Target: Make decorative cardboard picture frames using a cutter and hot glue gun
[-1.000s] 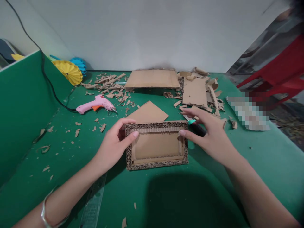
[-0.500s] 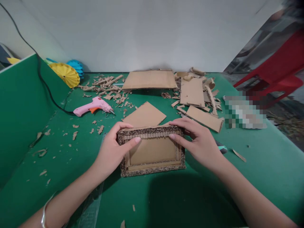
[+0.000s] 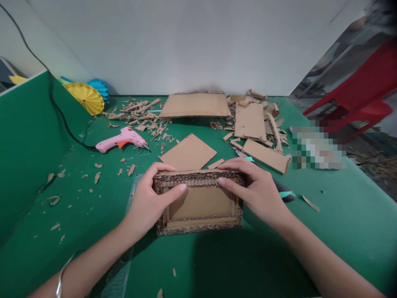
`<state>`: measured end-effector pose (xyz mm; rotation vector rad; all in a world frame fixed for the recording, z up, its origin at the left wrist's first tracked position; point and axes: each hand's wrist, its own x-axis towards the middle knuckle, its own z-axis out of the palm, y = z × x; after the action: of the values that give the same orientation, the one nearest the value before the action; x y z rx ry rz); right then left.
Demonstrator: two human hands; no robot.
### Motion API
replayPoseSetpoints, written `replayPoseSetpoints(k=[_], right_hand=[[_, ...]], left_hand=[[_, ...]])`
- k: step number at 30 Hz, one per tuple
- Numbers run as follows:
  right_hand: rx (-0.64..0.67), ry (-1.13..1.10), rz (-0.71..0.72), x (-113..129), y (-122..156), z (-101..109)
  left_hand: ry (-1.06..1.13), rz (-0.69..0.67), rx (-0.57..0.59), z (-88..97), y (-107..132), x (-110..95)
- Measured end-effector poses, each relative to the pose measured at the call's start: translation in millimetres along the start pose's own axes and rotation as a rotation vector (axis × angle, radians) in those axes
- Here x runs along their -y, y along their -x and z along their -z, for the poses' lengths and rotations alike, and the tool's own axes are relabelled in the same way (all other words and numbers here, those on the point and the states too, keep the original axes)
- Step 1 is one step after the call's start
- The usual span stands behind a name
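A small rectangular cardboard box, shallow and with thick corrugated walls, is tilted so its open side faces me. My left hand grips its upper left corner, thumb inside the rim and fingers over the far edge. At the upper right, my right hand holds it the same way, its thumb on the corrugated strip along the inner top wall. Just behind the box lies a flat cardboard piece. A dark and teal tool handle, its kind unclear, shows partly beyond my right hand.
A pink glue gun with a black cord lies on the green table at left. Cardboard scraps and larger cardboard panels sit along the back wall. A clear ruler lies under my left forearm. Red chair stands off to the right.
Both hands and the box have shifted slightly down toward me. More of the tool beside my right hand now shows. The grip looks the same.
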<state>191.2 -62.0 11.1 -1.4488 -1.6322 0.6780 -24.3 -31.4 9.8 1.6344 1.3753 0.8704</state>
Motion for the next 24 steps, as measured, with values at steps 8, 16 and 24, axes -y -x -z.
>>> replayPoseSetpoints(k=[8,16,24], right_hand=[[0.011,0.001,-0.01,1,2,-4],[-0.03,0.017,-0.05,6,2,-11],[-0.033,-0.036,-0.1,4,1,-15]], left_hand=[[-0.004,0.032,-0.021,-1.7,1,-3],[0.035,0.033,-0.028,-3.8,2,0],[0.005,0.055,-0.068,-7.8,7,-2]])
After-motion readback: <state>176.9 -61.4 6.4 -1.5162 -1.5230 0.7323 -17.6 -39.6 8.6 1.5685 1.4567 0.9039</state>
